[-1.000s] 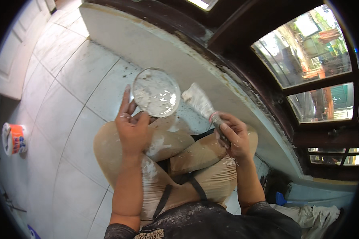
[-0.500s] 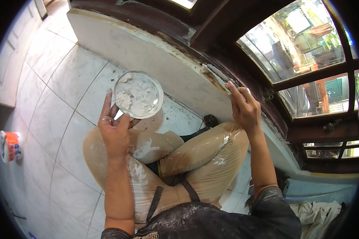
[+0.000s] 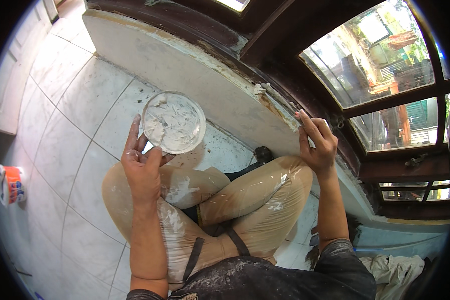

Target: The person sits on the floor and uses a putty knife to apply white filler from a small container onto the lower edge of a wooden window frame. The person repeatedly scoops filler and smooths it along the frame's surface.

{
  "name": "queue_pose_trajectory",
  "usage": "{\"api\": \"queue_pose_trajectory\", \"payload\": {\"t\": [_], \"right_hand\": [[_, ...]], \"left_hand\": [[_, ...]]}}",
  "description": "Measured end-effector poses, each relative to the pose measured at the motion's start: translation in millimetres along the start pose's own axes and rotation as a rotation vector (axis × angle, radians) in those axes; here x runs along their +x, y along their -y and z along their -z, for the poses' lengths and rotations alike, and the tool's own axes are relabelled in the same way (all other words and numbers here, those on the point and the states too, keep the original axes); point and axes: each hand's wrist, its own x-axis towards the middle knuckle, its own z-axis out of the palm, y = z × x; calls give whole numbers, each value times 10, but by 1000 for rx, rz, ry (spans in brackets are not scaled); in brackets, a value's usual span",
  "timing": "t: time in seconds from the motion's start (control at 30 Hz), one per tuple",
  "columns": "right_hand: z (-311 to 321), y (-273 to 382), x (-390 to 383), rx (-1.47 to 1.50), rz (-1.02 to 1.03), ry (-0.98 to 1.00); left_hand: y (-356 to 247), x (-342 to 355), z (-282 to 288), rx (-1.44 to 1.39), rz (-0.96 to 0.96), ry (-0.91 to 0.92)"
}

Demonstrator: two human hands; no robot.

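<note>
My left hand (image 3: 141, 172) holds a round clear container (image 3: 173, 122) with white paste from below, near its lower-left edge, the index finger raised alongside. My right hand (image 3: 319, 144) grips a putty knife (image 3: 276, 97), whose paste-coated blade lies along the chipped, stained top of the low pale ledge (image 3: 185, 65), against the dark wooden window frame (image 3: 265, 35). The knife's handle is mostly hidden by my fingers. My crossed legs (image 3: 245, 195), in paint-smeared tan trousers, are below both hands.
A white door (image 3: 5, 85) is at the upper left. A white bucket with an orange label (image 3: 12, 185) sits on the white tiled floor (image 3: 75, 215). Glass panes (image 3: 365, 60) fill the window at right. Pale crumpled fabric (image 3: 390, 275) lies at lower right.
My right hand rose with the putty knife from over my knee to the ledge, then slid right along it. My left hand and the container shifted slightly left.
</note>
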Motion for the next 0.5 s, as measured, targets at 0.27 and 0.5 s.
{"api": "queue_pose_trajectory", "payload": {"t": [0.27, 0.5], "right_hand": [[-47, 33, 62, 245, -63, 28], [-199, -159, 25, 213, -104, 28]], "left_hand": [[-20, -4, -26, -9, 6, -2], [-3, 7, 2, -3, 6, -7]]}}
